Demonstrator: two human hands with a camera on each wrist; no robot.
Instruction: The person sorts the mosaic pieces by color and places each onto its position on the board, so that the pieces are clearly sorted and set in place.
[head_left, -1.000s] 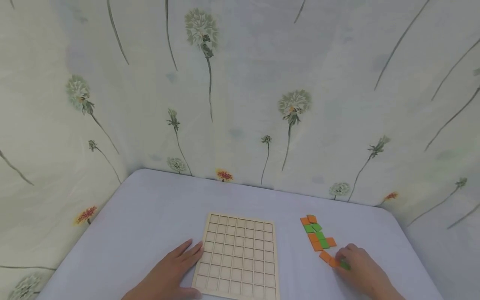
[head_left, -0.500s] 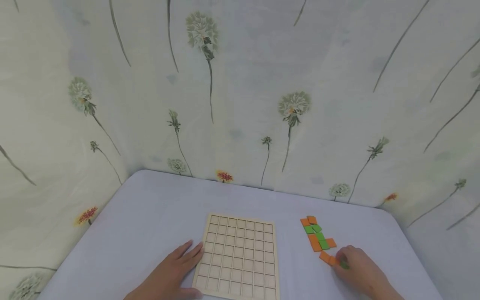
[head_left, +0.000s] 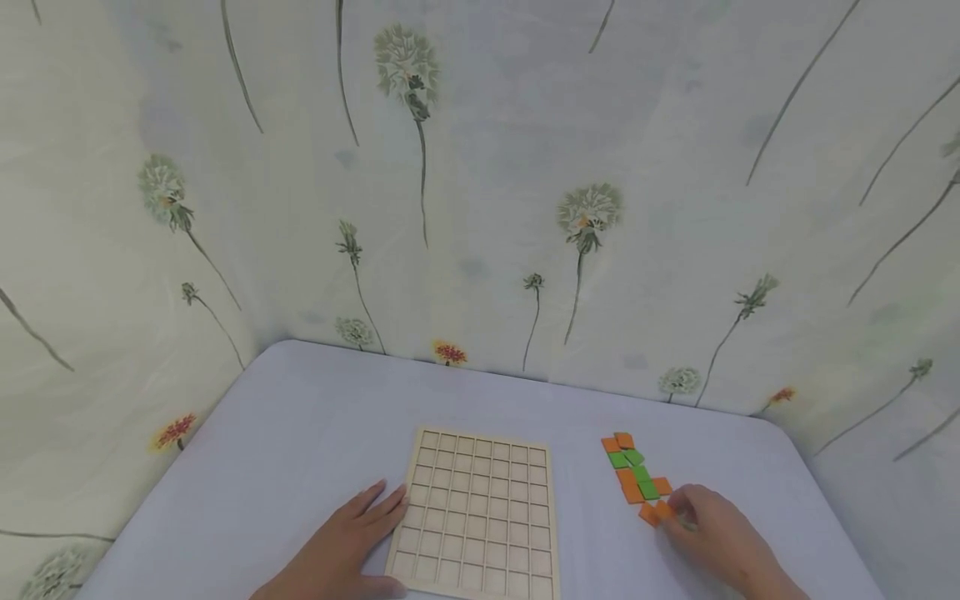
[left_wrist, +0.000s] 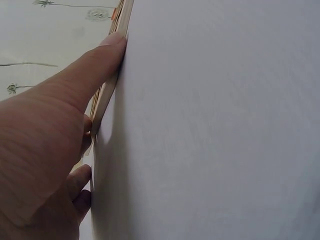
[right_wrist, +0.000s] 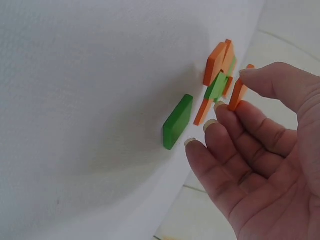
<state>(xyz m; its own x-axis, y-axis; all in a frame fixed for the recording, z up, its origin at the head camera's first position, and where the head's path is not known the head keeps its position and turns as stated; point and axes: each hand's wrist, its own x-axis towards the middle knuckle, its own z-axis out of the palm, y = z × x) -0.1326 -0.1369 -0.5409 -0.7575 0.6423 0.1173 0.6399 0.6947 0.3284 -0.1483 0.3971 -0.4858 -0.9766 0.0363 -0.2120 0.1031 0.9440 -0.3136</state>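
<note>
A pale wooden grid board [head_left: 471,514] lies on the table, its square cells bare. My left hand [head_left: 341,546] rests along the board's left edge with fingers extended, the thumb touching the near corner; in the left wrist view the thumb [left_wrist: 102,65] presses the board's side. Off to the right, my right hand [head_left: 716,529] pinches an orange square tile [right_wrist: 239,92] between thumb and fingers. Close by that hand, a green tile [right_wrist: 178,122] lies on the cloth, mostly hidden from the head view. Another orange tile [head_left: 648,515] lies just left of the fingertips.
Several orange and green tiles [head_left: 628,485] form a loose line right of the board, some touching or overlapping. A white cloth covers the table [head_left: 337,408]. Behind it hangs a flower-patterned backdrop [head_left: 480,183].
My right fingers have shifted slightly up from the green tile to an orange tile and now pinch it, tilted up. The left hand and board have stayed put.
</note>
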